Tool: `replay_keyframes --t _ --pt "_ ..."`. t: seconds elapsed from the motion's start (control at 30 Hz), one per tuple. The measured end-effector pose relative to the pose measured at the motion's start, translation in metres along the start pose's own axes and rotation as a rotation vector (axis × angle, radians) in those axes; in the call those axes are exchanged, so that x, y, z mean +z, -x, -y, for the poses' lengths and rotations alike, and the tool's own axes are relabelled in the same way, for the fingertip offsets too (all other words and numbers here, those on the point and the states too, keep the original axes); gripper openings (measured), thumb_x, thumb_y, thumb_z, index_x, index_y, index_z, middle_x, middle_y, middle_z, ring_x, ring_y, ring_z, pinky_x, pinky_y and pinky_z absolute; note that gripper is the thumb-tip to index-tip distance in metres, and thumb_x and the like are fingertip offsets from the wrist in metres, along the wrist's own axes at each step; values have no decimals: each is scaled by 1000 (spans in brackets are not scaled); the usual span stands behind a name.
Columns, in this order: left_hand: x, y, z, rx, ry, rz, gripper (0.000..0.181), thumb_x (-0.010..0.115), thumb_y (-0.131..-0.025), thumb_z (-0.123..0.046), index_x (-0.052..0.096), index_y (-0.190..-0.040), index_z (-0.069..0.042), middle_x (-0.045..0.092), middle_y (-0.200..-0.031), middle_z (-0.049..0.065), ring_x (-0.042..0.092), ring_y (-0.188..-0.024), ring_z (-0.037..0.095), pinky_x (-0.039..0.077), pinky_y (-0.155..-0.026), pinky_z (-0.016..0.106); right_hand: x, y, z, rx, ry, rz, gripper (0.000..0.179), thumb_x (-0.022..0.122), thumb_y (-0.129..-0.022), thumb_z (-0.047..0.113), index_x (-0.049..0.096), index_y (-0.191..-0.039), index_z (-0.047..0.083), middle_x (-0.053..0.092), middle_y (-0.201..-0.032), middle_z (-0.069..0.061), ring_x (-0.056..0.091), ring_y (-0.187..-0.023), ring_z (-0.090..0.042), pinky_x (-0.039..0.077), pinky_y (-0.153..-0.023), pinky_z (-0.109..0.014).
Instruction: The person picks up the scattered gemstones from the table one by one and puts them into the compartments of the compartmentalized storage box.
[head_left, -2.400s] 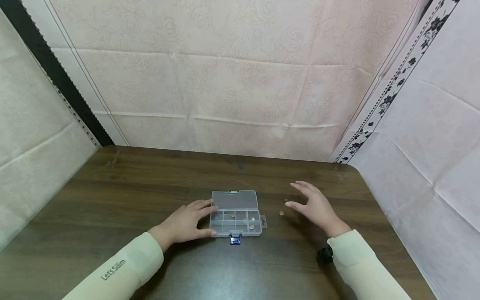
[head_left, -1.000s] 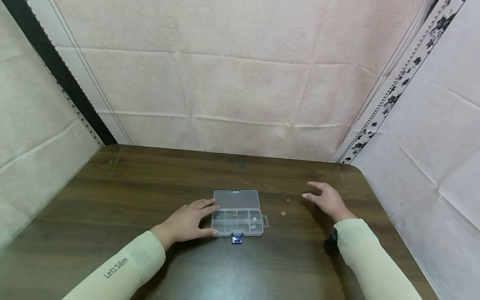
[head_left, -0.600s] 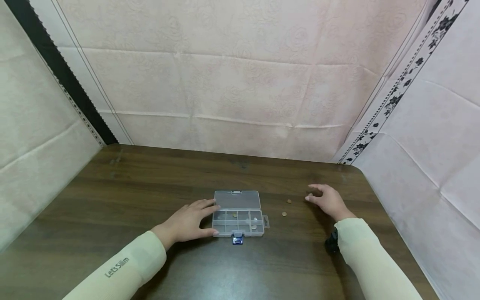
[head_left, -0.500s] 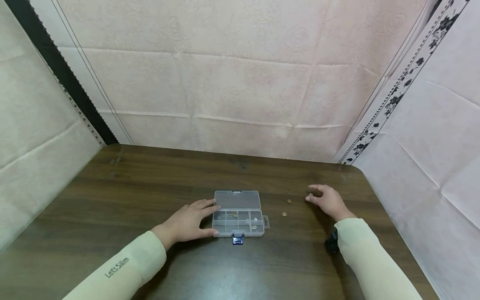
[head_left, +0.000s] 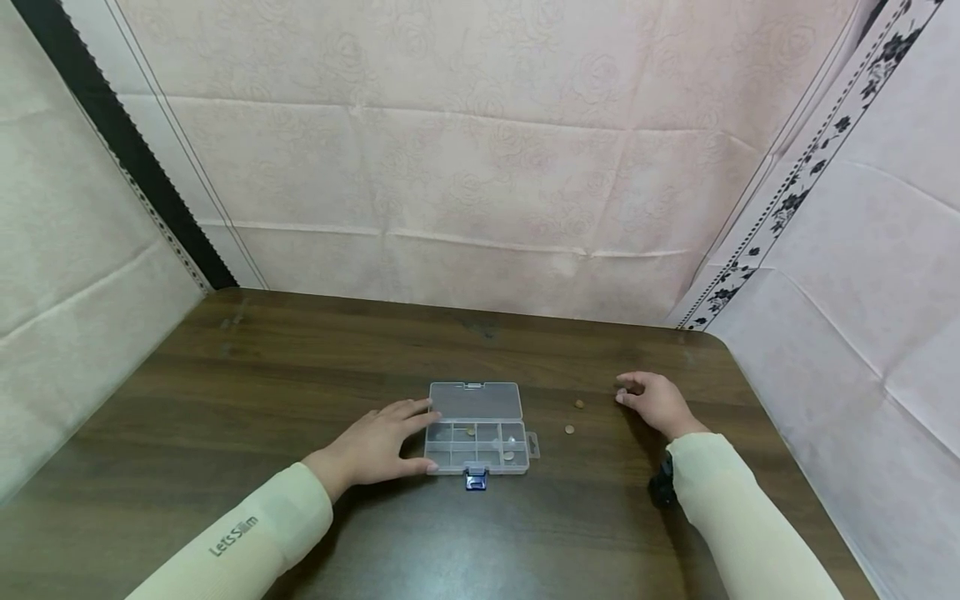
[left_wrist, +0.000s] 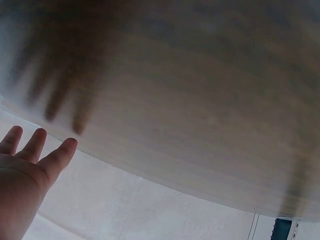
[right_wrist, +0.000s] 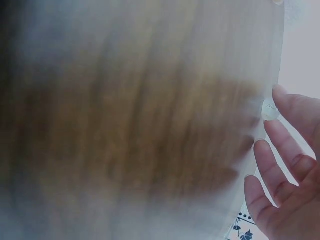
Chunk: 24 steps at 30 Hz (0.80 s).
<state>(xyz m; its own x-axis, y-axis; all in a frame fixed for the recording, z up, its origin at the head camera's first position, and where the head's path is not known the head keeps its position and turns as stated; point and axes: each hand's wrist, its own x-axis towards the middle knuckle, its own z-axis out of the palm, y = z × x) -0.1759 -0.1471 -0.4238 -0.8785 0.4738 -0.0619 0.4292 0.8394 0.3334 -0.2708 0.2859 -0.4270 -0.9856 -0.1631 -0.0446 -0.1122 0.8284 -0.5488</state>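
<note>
In the head view, a clear plastic compartment box lies with its lid folded back. My left hand rests against its left side, fingers spread, thumb at the near corner and index fingertip on the lid's edge. A yellowish piece and a whitish round piece lie in separate compartments. Farther right, my right hand pinches a small translucent round disc between thumb and index finger; the other fingers are spread in the right wrist view. A flat round piece and a brownish piece lie on the table between box and hand.
The box has a blue latch at its front and a hanging tab on its right side. The dark wooden table ends at a pale patterned cloth behind, with white cloth on both sides.
My right hand moved right, away from the two loose pieces, and its thumb and index finger closed together on the small disc. My left hand stayed at the box.
</note>
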Motion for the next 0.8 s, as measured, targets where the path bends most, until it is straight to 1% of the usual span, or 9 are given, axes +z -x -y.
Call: replay_keyframes --t 0.07,0.33,0.57,0.8 --pt "0 0 -1 -7 -2 5 78 60 -83 -66 44 -147 -25 34 -155 2 31 -141 33 29 -105 64 0 -1 0 6 5 5 36 62 -94 10 58 -128 -3 62 -119 -23 58 -109 -38 46 -90 -53" --pt "1 0 0 2 0 2 77 60 -83 -66 44 -146 -24 34 -155 3 31 -141 33 30 -104 65 -1 -2 2 14 23 17 36 63 -93 8 59 -127 -3 63 -115 -22 58 -107 -38 45 -90 -54" --pt "1 -1 1 4 -6 2 78 58 -83 -67 44 -146 -24 34 -155 3 32 -141 33 29 -104 65 -1 -5 1 -11 51 -2 31 63 -92 7 63 -122 -2 65 -107 -19 60 -102 -36 46 -87 -52" --pt "1 0 0 8 0 1 77 59 -84 -66 45 -146 -23 35 -154 4 31 -140 34 29 -104 66 0 -5 1 -15 64 -2 26 63 -92 7 65 -117 -2 66 -101 -16 60 -97 -33 47 -83 -50"
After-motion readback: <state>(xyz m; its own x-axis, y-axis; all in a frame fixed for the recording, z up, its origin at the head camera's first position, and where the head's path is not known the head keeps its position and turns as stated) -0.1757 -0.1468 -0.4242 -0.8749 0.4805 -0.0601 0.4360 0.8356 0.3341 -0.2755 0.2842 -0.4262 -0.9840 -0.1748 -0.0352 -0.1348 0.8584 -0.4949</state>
